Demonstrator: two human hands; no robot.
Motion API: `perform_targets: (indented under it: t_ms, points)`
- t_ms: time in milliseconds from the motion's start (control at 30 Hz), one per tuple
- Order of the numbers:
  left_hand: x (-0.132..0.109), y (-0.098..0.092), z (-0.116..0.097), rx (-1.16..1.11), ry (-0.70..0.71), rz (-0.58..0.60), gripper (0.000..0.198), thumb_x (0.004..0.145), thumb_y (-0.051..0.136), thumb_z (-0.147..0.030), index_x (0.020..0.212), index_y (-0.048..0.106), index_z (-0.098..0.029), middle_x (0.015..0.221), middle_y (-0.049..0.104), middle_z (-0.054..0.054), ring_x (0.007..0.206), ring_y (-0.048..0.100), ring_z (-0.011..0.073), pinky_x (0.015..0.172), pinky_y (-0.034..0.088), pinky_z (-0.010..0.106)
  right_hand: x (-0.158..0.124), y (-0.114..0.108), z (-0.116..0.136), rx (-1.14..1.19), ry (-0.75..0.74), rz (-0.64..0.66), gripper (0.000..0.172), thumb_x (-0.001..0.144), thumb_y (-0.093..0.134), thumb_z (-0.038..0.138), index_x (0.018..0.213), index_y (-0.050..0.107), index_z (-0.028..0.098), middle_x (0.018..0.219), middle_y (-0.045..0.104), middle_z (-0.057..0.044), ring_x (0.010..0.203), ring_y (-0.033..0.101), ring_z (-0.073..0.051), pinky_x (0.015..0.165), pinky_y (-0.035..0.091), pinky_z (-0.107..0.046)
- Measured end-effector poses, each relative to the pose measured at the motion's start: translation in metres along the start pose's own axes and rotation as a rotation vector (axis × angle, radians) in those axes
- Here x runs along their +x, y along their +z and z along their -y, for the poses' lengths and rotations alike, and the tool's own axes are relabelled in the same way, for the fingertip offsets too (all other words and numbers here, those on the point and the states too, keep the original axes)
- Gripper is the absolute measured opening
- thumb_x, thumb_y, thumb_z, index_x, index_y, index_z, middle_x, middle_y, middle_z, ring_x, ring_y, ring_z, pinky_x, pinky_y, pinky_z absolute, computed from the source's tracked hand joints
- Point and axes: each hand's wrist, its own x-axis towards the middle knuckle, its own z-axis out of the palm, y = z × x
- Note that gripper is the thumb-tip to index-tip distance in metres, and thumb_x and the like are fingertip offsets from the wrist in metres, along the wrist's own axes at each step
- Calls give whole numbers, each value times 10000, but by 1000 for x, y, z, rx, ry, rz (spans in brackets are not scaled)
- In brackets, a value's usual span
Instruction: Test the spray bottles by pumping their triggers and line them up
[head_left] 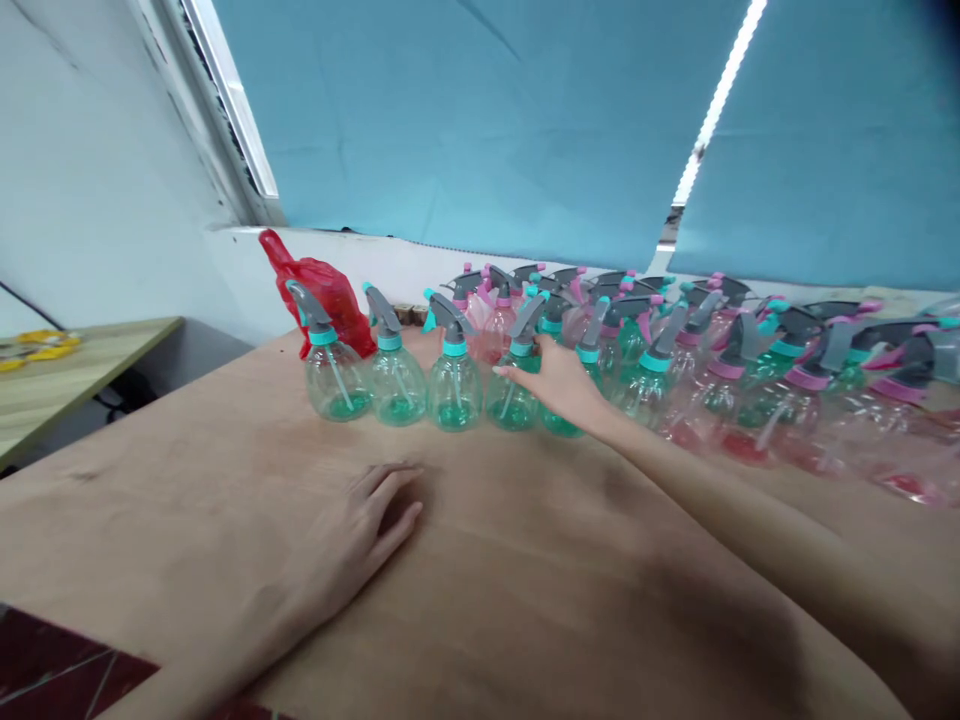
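My right hand (564, 385) reaches in from the right and grips a green spray bottle (512, 398) below its turquoise collar. The thumb lies across the front of the bottle, while the other fingers are partly hidden behind it. To its left, three more green spray bottles stand upright in a row: one in the middle (454, 395), one beside it (399, 390) and one at the left end (335, 385). My left hand (367, 525) rests palm down on the table in front of them, holding nothing, its fingers loosely bent and thumb apart.
Many clear green and pink spray bottles with grey heads crowd the right side of the wooden table (480, 590). A red plastic bag (326, 295) sits behind the leftmost bottle. Farther left is a second table (97, 375) with yellow items (41, 345). A blue curtain (487, 130) hangs behind.
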Motion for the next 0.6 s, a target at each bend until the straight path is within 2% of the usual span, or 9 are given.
perform_targets:
  t_ms: [67,200,333,400,500,600]
  points:
    - [0,-2,-7,-19,-7,19,283,953,414,-393,1162,532,-243,1179,587,60,1086,570,244,944,466,421,4,2,-1,6,-5,9,649,766,635,503,1244,511,81,1024,654,-182,972,615,-326,748,472,-395]
    - [6,-4,-21,-76,-36,15,279,957,395,-404,1158,516,-254,1167,591,50,1080,575,253,949,455,442,5,-3,-3,23,-15,76,562,758,646,478,1160,547,98,878,653,-131,831,632,-291,673,472,-372]
    - [18,1,-32,-128,-56,2,260,958,404,-393,1186,465,-287,1171,587,31,1064,595,243,935,465,449,-6,-17,-3,47,-59,187,540,753,654,491,1145,551,135,899,656,-105,757,637,-248,639,486,-356]
    - [25,8,-37,-151,-47,-13,297,938,451,-388,1216,431,-285,1214,567,43,1116,574,249,952,462,454,-15,-28,-3,104,-72,285,542,762,649,496,1166,531,154,851,657,-73,669,634,-209,588,497,-334]
    - [36,19,-46,-201,-29,-9,561,870,566,-424,1344,309,-269,1349,484,99,1236,498,290,1010,428,500,-30,-48,-5,288,-86,525,605,765,666,448,1259,456,171,749,638,-14,578,612,-169,539,513,-314]
    - [44,29,-62,-287,41,46,838,801,654,-455,1440,148,-260,1474,356,143,1342,381,317,1070,367,545,-45,-70,-9,446,-153,725,589,742,702,386,1265,486,221,888,659,-20,673,631,-158,594,542,-304]
